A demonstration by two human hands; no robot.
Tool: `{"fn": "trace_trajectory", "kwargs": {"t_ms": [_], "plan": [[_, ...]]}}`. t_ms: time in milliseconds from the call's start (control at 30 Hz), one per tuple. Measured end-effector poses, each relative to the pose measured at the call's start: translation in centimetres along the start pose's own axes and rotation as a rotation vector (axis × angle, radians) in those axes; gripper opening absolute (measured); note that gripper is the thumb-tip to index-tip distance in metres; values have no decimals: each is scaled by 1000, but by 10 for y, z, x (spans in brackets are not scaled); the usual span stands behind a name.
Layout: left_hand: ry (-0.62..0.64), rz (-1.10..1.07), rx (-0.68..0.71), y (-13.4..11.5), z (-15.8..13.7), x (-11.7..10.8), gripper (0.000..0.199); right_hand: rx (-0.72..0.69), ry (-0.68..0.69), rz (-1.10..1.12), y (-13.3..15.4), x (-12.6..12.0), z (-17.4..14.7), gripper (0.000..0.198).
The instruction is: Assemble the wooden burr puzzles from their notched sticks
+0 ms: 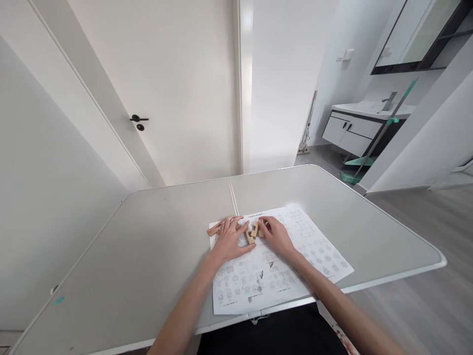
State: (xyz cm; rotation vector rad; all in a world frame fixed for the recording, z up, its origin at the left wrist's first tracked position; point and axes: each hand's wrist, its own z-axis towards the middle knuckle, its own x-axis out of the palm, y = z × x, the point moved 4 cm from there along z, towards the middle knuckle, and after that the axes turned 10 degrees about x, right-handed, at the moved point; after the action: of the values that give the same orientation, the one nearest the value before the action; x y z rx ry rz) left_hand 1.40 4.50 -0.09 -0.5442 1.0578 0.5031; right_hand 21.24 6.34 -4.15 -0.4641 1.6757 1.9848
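Several small notched wooden blocks lie together near the top of a printed paper sheet. My left hand spans one light notched wooden block, its thumb at the near end and its index finger at the far end. Under and beyond its other fingers pokes a browner wooden piece. My right hand is closed, with its fingertips on another notched wooden block, partly covered by the fingers. Between both hands a tilted light block touches the one at my left hand.
The sheet lies on a grey folding table with a seam across it and a pale metal edge. Beyond the table stand a closed white door and, at the right, a washbasin cabinet with a green broom.
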Motion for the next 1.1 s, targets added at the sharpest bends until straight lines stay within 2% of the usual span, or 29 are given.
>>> {"fn": "trace_trajectory", "kwargs": {"t_ms": [533, 800, 1100], "plan": [[10, -98, -43, 22, -2, -7, 60, -60, 113, 71, 6, 6, -1, 31], [38, -129, -7, 25, -2, -14, 50, -70, 142, 93, 12, 4, -3, 32], [20, -193, 23, 26, -1, -18, 43, -161, 202, 68, 23, 2, -8, 30]]}}
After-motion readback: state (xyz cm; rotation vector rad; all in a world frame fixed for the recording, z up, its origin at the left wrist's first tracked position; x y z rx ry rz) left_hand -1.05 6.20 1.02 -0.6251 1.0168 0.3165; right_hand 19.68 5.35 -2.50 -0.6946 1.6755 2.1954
